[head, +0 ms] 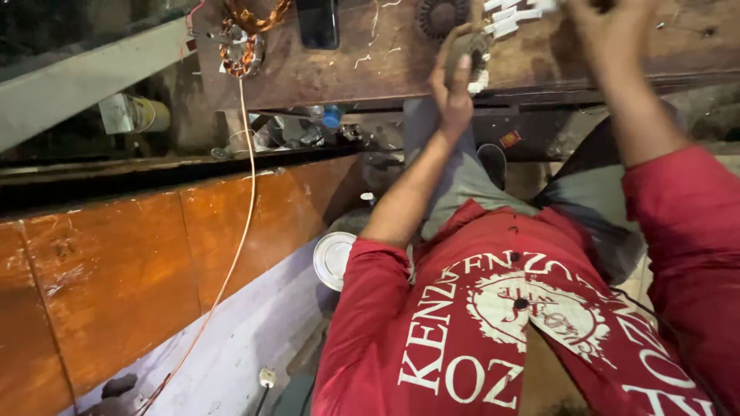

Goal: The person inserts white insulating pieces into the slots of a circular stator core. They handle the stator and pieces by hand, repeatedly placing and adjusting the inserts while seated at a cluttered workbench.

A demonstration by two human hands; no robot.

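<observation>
My left hand (452,86) is closed around a round motor stator (472,55) with white slot papers, held at the edge of the brown wooden bench (370,73). Near the frame's top my right hand (597,19) hovers over the bench, its fingers cut off, next to a bunch of white paper strips (512,15); whether it holds them I cannot tell. I wear a red printed shirt (509,323) and grey trousers.
A copper-wound stator (243,50) lies at the bench's left end, and a thin copper wire (239,231) trails down from it past an orange wooden panel (154,262). A dark phone (317,21), a round black part (441,15) and a white round lid (333,260) are also here.
</observation>
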